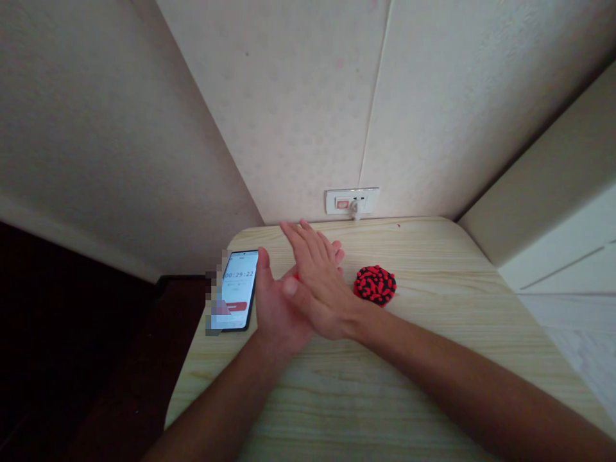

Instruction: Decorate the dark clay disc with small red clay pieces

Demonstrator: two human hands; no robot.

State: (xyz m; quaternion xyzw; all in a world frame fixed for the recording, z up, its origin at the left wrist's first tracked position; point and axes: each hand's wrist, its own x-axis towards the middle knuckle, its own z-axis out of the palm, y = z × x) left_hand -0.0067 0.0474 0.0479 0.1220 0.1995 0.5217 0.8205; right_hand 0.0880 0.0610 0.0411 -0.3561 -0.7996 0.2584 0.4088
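My left hand (273, 311) is turned palm up above the table, its thumb raised near the phone. Across it lies my right hand (323, 282), flat with the fingers stretched out and angled to the upper left. The palms press together. A speck of red (296, 277), which looks like modelling clay, shows between them; most of it is hidden. Right of my hands sits a round black piece (376, 285) covered with small red rolls and dots, with red round its side. It looks like modelling clay too, and neither hand touches it.
A phone (238, 292) showing a running timer lies at the left edge of the pale wood-grain table (433, 359). Behind the table, a socket (353, 201) with a white plug is set in the papered wall. A pale cabinet (553, 186) stands on the right.
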